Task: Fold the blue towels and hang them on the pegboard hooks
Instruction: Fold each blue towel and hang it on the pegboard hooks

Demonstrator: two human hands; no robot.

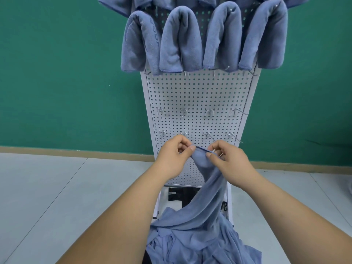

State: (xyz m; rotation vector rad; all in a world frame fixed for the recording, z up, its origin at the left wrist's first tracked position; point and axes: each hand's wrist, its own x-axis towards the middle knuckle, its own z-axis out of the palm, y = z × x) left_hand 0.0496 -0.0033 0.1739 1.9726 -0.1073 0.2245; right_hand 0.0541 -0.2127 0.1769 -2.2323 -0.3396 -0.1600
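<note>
Soft, light and limp to handle, judging by the drape: no stiffness, nothing fragile, more likely to sag and twist than to slip. Best taken along the stitched hem [201, 148], working out toward the corners, then drawn taut and flat before folding to a width fit for a hook.

Starting at the left: left grip [174, 155] clenched in a fine pinch, thumb tip pressed onto the hem against curled fingers, parted by no more than the cloth. Between the two, a short run of hem stretched almost level, in front of the lower part of the pegboard [198, 92]. Then the right grip [227, 158], pinching the same hem in the same way, thumb on top, fingers curled beneath, a fold of the towel [209, 187] bunched just under the thumb. Both close together, and probably not at the corners yet.

Hangs from that double pinch as a narrow, twisted band, trailing down beneath the right wrist into a crumpled heap of blue towels [190, 242] at the bottom of the view. Support under the heap hidden.

Higher up, a row of folded towels [179, 40] draped side by side over the upper pegs, with more above cut off by the frame. Just above the hands, two rows of bare hooks [183, 111] free to take the next one.

Likely stage: searching out the edge, with the folding itself not begun.
</note>
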